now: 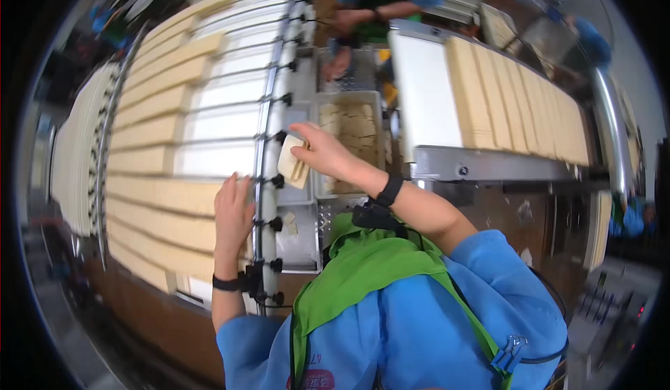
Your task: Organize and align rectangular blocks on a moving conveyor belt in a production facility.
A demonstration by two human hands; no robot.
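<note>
My right hand (322, 154) grips a small stack of pale flat pieces (293, 169) above grey trays between two conveyors. My left hand (234, 212) is open, fingers extended at the edge of long pale cream strips (157, 201) on the left conveyor (262, 76), beside its metal rail with black knobs. Below the stack is a grey tray (296, 240) with small scraps. Just beyond my right hand, a bin (379, 128) holds broken pale pieces.
The right conveyor (440, 163) carries a row of cream slabs (516, 100) beside a white section. A co-worker's hand (338, 62) and arm reach over the far trays. Other people in blue (590, 45) stand at the edges. A metal cylinder (614, 132) is at the right.
</note>
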